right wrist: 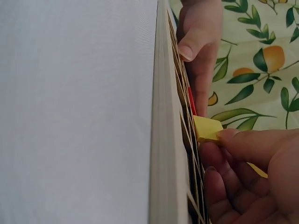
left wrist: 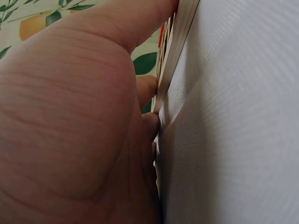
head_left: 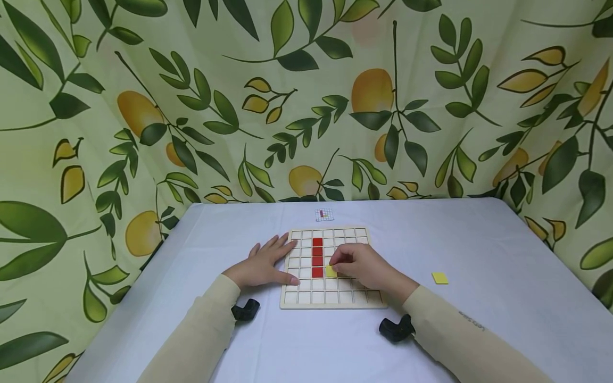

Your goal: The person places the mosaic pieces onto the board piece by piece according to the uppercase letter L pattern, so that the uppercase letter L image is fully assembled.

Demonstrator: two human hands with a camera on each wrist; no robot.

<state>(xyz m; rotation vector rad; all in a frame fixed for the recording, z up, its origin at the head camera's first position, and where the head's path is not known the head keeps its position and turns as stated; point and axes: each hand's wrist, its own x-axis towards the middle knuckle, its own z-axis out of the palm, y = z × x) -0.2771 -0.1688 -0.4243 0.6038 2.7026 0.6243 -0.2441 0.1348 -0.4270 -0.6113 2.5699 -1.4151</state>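
Observation:
A pale wooden grid board [head_left: 332, 307] lies on the table, with a column of several red square tiles [head_left: 317, 257] in its cells. Against its left side rests my left hand [head_left: 262, 267], fingers spread, thumb over the frame. My right hand [head_left: 364, 267] pinches a yellow square tile [head_left: 331, 272] between thumb and fingers, just right of the lowest red tile. In the right wrist view this yellow tile [right wrist: 208, 129] stands tilted at the grid; whether part of it sits in a cell I cannot tell. The left palm [left wrist: 70, 116] fills much of the left wrist view.
A loose yellow tile [head_left: 439, 278] lies on the white tablecloth [head_left: 503, 319] to the right. Behind the board is a small card [head_left: 324, 214] with a printed grid and coloured squares. A leaf-and-fruit patterned curtain [head_left: 306, 106] hangs behind the table.

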